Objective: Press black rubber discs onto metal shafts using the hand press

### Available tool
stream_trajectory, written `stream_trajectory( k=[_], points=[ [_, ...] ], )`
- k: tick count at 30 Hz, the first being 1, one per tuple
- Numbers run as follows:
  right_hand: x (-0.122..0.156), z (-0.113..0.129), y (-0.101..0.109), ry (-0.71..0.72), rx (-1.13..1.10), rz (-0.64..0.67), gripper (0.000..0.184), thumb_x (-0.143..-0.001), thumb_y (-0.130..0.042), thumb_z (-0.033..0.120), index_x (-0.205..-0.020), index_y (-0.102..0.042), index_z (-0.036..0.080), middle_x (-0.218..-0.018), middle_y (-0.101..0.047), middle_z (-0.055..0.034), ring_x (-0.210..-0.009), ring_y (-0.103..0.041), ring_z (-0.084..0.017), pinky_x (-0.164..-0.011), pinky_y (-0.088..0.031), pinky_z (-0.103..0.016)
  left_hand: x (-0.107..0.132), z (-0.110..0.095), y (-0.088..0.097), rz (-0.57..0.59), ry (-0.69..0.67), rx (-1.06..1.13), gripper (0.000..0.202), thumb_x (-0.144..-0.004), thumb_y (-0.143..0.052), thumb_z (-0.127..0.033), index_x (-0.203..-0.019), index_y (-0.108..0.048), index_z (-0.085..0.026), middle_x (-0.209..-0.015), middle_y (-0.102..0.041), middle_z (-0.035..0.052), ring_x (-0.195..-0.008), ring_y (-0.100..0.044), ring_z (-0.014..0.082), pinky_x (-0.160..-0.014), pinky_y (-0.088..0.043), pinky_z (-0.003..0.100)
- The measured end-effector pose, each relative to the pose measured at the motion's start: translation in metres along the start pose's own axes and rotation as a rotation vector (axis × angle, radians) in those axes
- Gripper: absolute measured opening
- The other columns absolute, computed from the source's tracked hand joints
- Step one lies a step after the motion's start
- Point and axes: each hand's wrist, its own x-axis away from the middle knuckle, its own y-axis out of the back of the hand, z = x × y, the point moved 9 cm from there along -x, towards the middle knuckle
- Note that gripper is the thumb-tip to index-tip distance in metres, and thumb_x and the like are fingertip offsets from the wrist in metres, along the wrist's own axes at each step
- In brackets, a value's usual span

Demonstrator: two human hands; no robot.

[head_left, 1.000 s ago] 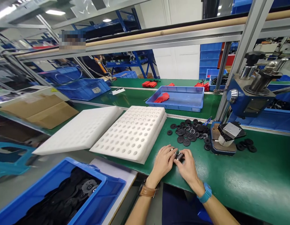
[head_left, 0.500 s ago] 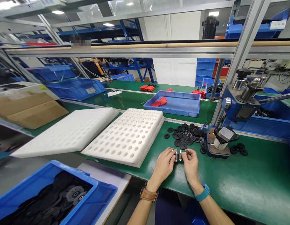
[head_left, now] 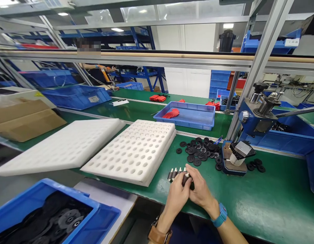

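Just in front of the table's near edge, my left hand (head_left: 177, 194) and my right hand (head_left: 200, 190) meet with fingers closed. Between them is a black cylinder with a white shaft end (head_left: 186, 177), partly covered by the fingers. A dark piece shows under the right fingers, its kind hidden. Beside my left hand stands a row of similar black cylinders with white shafts (head_left: 174, 174), upright on the green table (head_left: 278, 196). Beyond the hands lies a loose pile of black gears (head_left: 197, 149).
A white foam tray with round holes (head_left: 131, 149) lies left of the hands, a second foam slab (head_left: 62, 145) beyond it. A hand press (head_left: 258, 112) stands at right. A blue bin of black discs (head_left: 96, 211) sits at lower left; a shallow blue tray (head_left: 194, 126) is behind.
My hands have come together and lower, closing around one cylinder. The row of cylinders now shows to the left of them. The head view has shifted slightly.
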Motion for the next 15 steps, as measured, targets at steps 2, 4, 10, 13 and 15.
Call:
stream_trajectory(
  k=[2, 4, 10, 13, 15],
  points=[
    [-0.006, 0.000, 0.003, 0.019, 0.061, 0.104, 0.073, -0.085, -0.073, 0.028, -0.152, -0.048, 0.021, -0.151, -0.055, -0.0120, -0.138, -0.053, -0.028, -0.117, -0.046, -0.046, 0.009, 0.016, 0.006, -0.042, 0.136, 0.107, 0.032, -0.096, -0.053, -0.047, -0.101, -0.067, -0.019, -0.090, -0.073, 0.0085, -0.082, -0.069, 0.0272, -0.075, -0.055, 0.039],
    [-0.014, -0.010, 0.014, -0.004, 0.135, 0.137, 0.068, -0.087, -0.073, 0.029, -0.150, -0.051, 0.020, -0.146, -0.059, -0.0123, -0.135, -0.055, -0.029, -0.114, -0.048, -0.048, 0.019, 0.028, 0.013, -0.106, 0.230, 0.173, 0.042, -0.094, -0.054, -0.057, -0.103, -0.067, -0.019, -0.092, -0.074, 0.0087, -0.085, -0.069, 0.0285, -0.079, -0.055, 0.039],
    [-0.031, -0.057, 0.034, -0.127, 0.329, 0.078, 0.026, -0.097, -0.064, 0.021, -0.122, -0.070, 0.020, -0.126, -0.069, -0.0133, -0.125, -0.057, -0.031, -0.106, -0.049, -0.055, 0.037, 0.023, -0.002, -0.080, 0.298, 0.309, 0.057, -0.090, -0.056, -0.070, -0.102, -0.069, -0.017, -0.089, -0.071, 0.0072, -0.082, -0.066, 0.0252, -0.078, -0.051, 0.034],
    [-0.032, -0.067, 0.035, -0.160, 0.342, 0.050, 0.018, -0.101, -0.065, 0.029, -0.114, -0.071, 0.018, -0.115, -0.071, -0.0090, -0.117, -0.063, -0.026, -0.104, -0.051, -0.050, 0.040, 0.015, -0.021, -0.004, 0.312, 0.352, 0.057, -0.090, -0.056, -0.071, -0.103, -0.069, -0.017, -0.076, -0.063, 0.0024, -0.069, -0.057, 0.0196, -0.068, -0.047, 0.029],
    [-0.031, -0.067, 0.040, -0.180, 0.323, 0.017, 0.021, -0.102, -0.064, 0.035, -0.110, -0.070, 0.017, -0.112, -0.071, -0.0074, -0.112, -0.066, -0.023, -0.102, -0.052, -0.047, 0.041, 0.012, -0.032, 0.037, 0.328, 0.380, 0.058, -0.090, -0.056, -0.072, -0.103, -0.068, -0.016, -0.072, -0.057, 0.0002, -0.063, -0.051, 0.0171, -0.062, -0.043, 0.027]
  ],
)
